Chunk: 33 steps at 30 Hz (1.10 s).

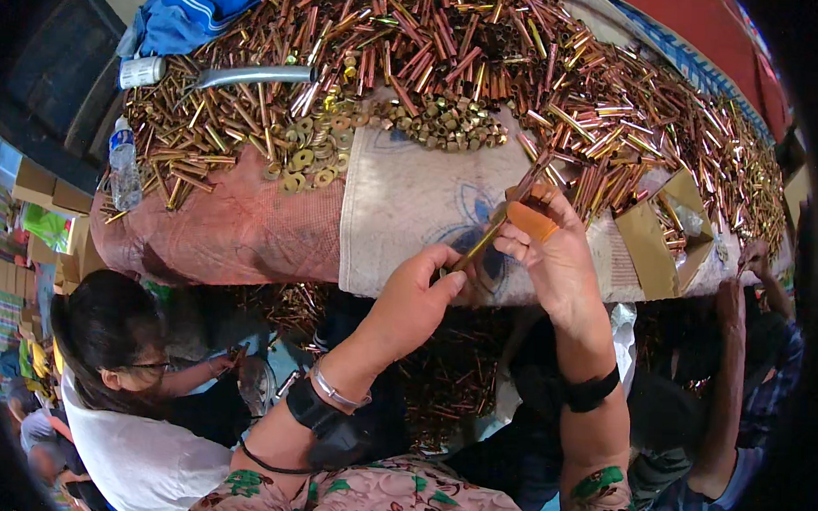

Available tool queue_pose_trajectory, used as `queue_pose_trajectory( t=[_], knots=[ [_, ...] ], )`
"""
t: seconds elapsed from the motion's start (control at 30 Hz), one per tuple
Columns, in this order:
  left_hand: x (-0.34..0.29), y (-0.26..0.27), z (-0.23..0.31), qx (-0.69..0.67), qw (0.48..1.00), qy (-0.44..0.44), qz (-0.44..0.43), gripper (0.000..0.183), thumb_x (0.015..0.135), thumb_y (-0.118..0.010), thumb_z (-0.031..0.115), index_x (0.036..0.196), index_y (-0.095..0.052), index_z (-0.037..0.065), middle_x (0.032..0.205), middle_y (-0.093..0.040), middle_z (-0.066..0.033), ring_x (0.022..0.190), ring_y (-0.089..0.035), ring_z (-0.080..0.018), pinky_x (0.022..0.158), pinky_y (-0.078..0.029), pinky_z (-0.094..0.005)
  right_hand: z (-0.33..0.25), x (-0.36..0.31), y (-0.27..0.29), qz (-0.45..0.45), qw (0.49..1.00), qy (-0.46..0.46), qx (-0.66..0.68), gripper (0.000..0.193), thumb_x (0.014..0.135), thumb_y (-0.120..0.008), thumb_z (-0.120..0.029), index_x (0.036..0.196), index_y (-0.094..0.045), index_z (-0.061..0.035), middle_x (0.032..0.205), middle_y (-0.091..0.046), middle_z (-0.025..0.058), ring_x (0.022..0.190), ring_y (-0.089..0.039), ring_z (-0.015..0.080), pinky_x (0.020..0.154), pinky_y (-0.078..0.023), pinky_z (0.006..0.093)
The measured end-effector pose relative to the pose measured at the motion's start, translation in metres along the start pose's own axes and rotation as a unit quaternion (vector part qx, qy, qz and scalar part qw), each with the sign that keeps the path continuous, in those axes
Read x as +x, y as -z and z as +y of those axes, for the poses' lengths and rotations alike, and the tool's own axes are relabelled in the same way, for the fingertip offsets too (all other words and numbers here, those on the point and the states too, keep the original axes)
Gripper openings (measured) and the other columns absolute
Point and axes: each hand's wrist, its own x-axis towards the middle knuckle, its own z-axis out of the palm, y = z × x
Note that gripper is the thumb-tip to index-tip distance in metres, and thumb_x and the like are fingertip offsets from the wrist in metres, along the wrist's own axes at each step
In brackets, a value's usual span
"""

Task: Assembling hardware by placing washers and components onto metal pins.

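Note:
A slim brass-and-copper coloured metal tube (489,237) is held aslant between my two hands, over the near edge of the cloth-covered table. My left hand (412,287) pinches its lower end between thumb and fingers. Higher up, the fingers of my right hand (558,252) are closed round the tube. An orange pad (531,221) lies against the right fingers; how it is fastened I cannot tell. Beyond my hands are a cluster of small brass nuts (450,124), flat brass washers (314,144) and a big heap of copper-coloured tubes (434,40).
A curved grey metal handle (258,75), a white cylindrical container (142,72) and a clear bottle (124,169) are at the left. An opened cardboard box (648,246) stands at the right. People sit close by: one in white (132,435) at left, another at right.

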Motion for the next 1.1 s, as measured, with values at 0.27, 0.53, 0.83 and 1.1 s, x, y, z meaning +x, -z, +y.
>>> queue_pose_trajectory(
  t=[0.27,0.53,0.83,1.1],
  knots=[
    [-0.003,0.005,0.007,0.107,0.992,-0.045,0.044,0.016,0.085,-0.054,0.012,0.095,-0.054,0.000,0.078,-0.056,-0.0040,0.072,-0.050,-0.0118,0.065,-0.042,-0.0266,0.004,0.000,0.003,0.008,0.998,-0.027,0.054,0.022,0.085,-0.043,0.001,0.106,-0.050,-0.0035,0.094,-0.058,0.0073,0.078,-0.058,0.0159,0.066,-0.052,0.0282],
    [-0.007,0.011,0.011,0.166,0.982,-0.044,0.077,0.018,0.083,-0.055,0.013,0.095,-0.053,-0.001,0.080,-0.057,-0.0095,0.072,-0.052,-0.0151,0.065,-0.043,-0.0284,0.000,-0.002,-0.012,-0.007,0.998,0.017,-0.053,0.019,0.083,-0.047,0.001,0.101,-0.053,-0.0026,0.092,-0.058,0.0059,0.079,-0.057,0.0142,0.065,-0.049,0.0248],
    [0.000,0.014,0.015,-0.156,0.987,0.012,0.036,0.030,0.083,-0.057,0.016,0.110,-0.050,0.005,0.081,-0.053,0.0007,0.067,-0.046,-0.0060,0.058,-0.038,-0.0203,0.005,-0.013,-0.040,-0.081,0.947,-0.051,-0.305,0.023,0.077,-0.065,-0.014,0.092,-0.056,0.0006,0.079,-0.059,0.0045,0.071,-0.055,0.0107,0.061,-0.044,0.0229],
    [0.033,0.035,0.032,-0.056,0.994,-0.007,0.098,0.026,0.083,-0.059,0.020,0.105,-0.057,0.005,0.085,-0.052,0.0016,0.071,-0.046,-0.0048,0.057,-0.037,-0.0202,-0.010,0.018,-0.030,-0.059,0.877,0.119,-0.462,0.024,0.081,-0.061,-0.010,0.100,-0.055,0.0037,0.090,-0.063,0.0131,0.082,-0.061,0.0203,0.072,-0.047,0.0310]
  ],
)
